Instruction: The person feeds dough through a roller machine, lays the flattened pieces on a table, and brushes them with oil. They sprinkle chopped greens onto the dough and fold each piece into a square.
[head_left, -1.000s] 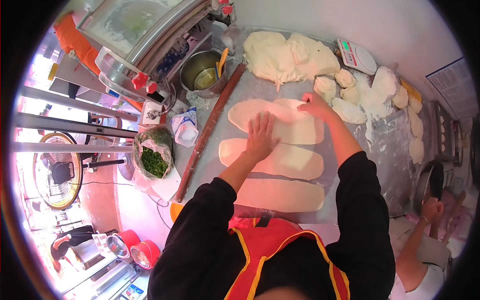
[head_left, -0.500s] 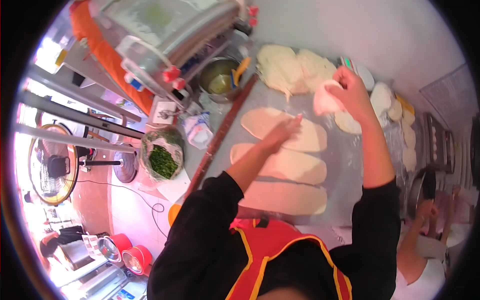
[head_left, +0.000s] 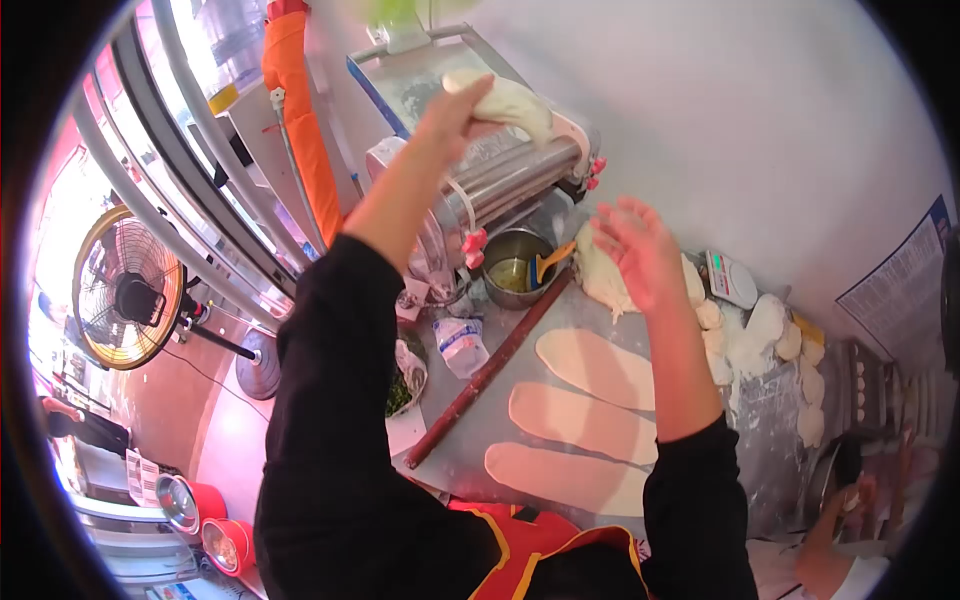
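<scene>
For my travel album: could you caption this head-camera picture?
Left hand lifts a dough piece over the roller machine; three flattened ovals lie on the table.

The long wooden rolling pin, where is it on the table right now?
In the head view the rolling pin lies diagonally on the metal table, left of the three flattened dough ovals, its upper end near the steel pot.
</scene>
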